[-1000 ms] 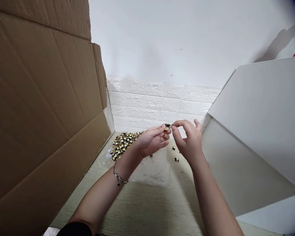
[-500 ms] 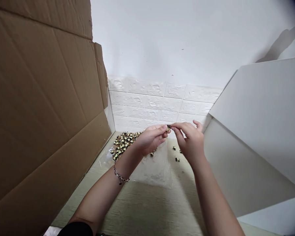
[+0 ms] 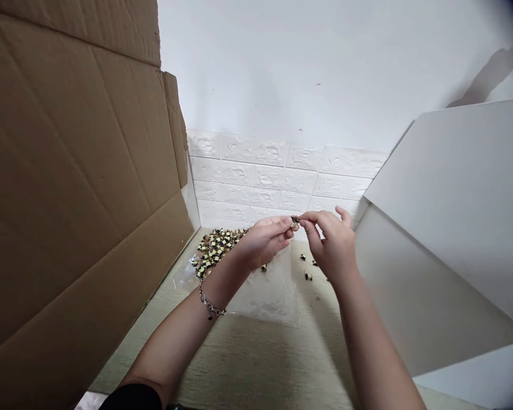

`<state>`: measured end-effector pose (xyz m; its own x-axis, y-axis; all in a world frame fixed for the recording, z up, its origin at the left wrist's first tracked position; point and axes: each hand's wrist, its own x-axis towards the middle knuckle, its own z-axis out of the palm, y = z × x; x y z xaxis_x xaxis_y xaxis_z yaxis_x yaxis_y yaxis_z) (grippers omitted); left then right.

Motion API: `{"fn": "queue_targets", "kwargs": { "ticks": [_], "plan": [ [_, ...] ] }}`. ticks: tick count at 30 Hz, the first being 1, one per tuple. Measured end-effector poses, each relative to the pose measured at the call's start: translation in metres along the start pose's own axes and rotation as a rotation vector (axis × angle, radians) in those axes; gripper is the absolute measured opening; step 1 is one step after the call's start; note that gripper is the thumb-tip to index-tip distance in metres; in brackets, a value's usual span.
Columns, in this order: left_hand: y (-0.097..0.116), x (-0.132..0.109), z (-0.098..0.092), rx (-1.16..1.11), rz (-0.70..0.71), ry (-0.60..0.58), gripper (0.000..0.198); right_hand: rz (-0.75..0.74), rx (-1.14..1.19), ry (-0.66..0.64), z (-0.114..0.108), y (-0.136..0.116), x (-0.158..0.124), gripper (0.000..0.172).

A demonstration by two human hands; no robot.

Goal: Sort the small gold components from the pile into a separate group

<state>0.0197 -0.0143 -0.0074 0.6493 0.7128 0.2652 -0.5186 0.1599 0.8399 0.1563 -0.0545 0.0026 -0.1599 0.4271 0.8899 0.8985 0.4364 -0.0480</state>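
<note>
Both hands meet above the far end of a pale table. My left hand point(image 3: 263, 242), with a chain bracelet on the wrist, pinches a tiny black and yellow part point(image 3: 294, 220) between thumb and forefinger. My right hand point(image 3: 331, 245) pinches the same part from the right side, its little finger raised. A heap of like small black and yellow parts point(image 3: 216, 249) lies on a clear plastic sheet point(image 3: 269, 293) just left of and below my left hand. A few loose parts point(image 3: 308, 277) lie under my right hand.
A large brown cardboard panel point(image 3: 77, 188) stands along the left side. A white board point(image 3: 448, 216) leans along the right. A white wall with embossed brick panelling point(image 3: 277, 182) closes the far end. The pale table top point(image 3: 256, 359) stretches towards me.
The small part was turned between the fingertips and sits lower in the pinch than a second ago. Both hands stayed in about the same place.
</note>
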Motion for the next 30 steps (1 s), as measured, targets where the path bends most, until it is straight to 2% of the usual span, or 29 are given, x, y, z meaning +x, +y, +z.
{"fn": "queue_targets", "kwargs": {
  "ticks": [4,9,11,14,18,22,27,30],
  "plan": [
    [0.0,-0.001,0.003,-0.063,-0.019,0.012,0.015,0.011,-0.039,0.066,0.005,-0.002,-0.001,0.01],
    [-0.001,-0.001,0.004,-0.097,-0.056,0.03,0.016,0.025,-0.043,0.074,0.008,-0.001,-0.002,0.013],
    [-0.001,0.0,0.004,-0.041,0.0,0.046,0.016,0.045,-0.014,0.073,0.007,0.0,-0.001,0.012],
    [0.0,0.004,0.002,0.105,0.183,0.13,0.016,0.105,0.096,0.081,0.005,0.0,0.0,0.012],
    [0.002,0.007,0.0,0.182,0.304,0.195,0.019,0.177,0.342,0.092,-0.001,0.0,0.003,0.024],
    [0.003,0.006,-0.003,0.273,0.334,0.215,0.023,0.276,0.594,0.001,-0.006,0.0,0.005,0.022],
    [0.005,0.003,-0.004,0.537,0.417,0.248,0.026,0.536,0.942,-0.187,-0.006,0.006,0.005,0.018],
    [0.009,0.0,-0.003,0.714,0.472,0.249,0.027,0.629,1.026,-0.246,-0.005,0.009,0.005,0.018]
  ]
}}
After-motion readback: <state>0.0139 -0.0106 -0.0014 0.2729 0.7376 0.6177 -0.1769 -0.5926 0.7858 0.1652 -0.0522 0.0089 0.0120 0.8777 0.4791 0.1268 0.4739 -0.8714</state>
